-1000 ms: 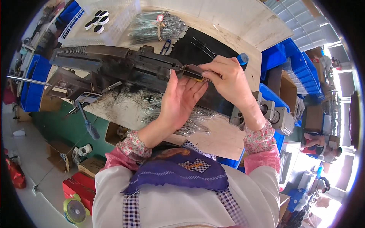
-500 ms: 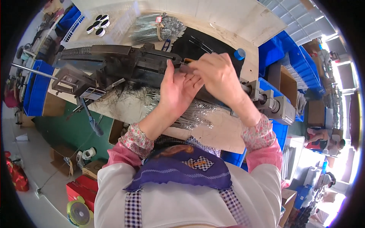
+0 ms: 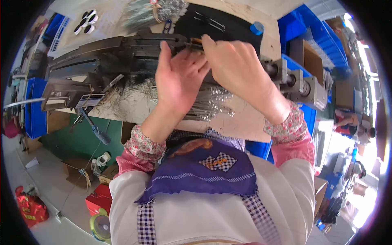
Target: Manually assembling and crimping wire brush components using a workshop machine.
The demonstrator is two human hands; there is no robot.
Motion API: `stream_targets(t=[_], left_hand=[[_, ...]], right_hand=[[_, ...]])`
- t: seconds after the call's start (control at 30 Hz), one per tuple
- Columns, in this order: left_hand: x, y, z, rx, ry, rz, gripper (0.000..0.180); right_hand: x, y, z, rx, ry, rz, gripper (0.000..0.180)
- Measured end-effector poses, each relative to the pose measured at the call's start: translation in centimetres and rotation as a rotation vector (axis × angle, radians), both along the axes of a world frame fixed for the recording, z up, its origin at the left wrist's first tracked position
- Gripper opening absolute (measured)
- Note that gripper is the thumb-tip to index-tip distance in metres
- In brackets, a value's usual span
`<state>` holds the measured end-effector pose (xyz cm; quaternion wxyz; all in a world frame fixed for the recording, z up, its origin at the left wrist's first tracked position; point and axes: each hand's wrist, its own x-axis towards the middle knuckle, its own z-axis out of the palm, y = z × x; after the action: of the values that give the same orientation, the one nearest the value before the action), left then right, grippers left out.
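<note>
A long dark metal machine (image 3: 141,47) lies across the workbench in front of me. My left hand (image 3: 177,79) is just on its near side, palm up, with the thumb raised and the fingers loosely spread and slightly curled. Close beside it, my right hand (image 3: 239,65) is closed, its back toward me. Its fingertips point at a small brass-coloured part (image 3: 197,41) at the machine's middle; whatever they pinch is hidden. Below both hands lies a pile of thin metal wires (image 3: 212,102) with looped ends.
Beyond the machine are a tied wire bundle (image 3: 169,10), a blue-handled tool (image 3: 167,26), thin metal tools (image 3: 210,20) on a black mat and a blue tape roll (image 3: 257,28). Metal cylinder blocks (image 3: 302,85) stand at right, with blue bins (image 3: 318,34) behind. A bracket (image 3: 59,94) juts out at left.
The whole view has shifted, so the bench things sit higher in it. My right hand's fingertips have moved up toward the brass-coloured part. My left hand stays palm up next to it.
</note>
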<state>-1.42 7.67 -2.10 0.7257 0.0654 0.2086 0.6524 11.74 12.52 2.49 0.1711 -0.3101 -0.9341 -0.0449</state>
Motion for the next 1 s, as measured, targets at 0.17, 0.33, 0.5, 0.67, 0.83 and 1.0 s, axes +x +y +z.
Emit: stream_targets(t=[0.17, 0.33, 0.5, 0.67, 0.83, 1.0], left_hand=[[-0.4, 0.4, -1.0, -0.002, 0.092, -0.097, 0.054], [2.7, -0.3, -3.6, -0.072, 0.076, 0.054, 0.025], [4.1, -2.7, -5.3, -0.196, 0.091, -0.108, 0.033], [-3.3, -11.1, -2.5, 0.368, 1.108, 0.043, 0.056], [-19.7, -17.4, -8.7, -0.455, 3.045, 0.554, 0.087], [-28.4, -25.5, -8.5, -1.376, 2.37, 0.494, 0.076]], right_hand=[[0.7, 0.9, -1.1, 0.015, -0.038, -0.014, 0.023], [6.4, -5.0, -3.5, -0.471, 0.063, -0.129, 0.022], [11.9, -8.9, -11.5, -0.707, -0.106, -0.178, 0.021], [13.6, -8.6, -14.1, -0.682, 0.093, -0.094, 0.018], [14.9, -8.3, -14.1, -0.875, 0.24, -0.149, 0.02], [16.2, -9.5, -14.4, -0.853, 0.5, -0.267, 0.015]])
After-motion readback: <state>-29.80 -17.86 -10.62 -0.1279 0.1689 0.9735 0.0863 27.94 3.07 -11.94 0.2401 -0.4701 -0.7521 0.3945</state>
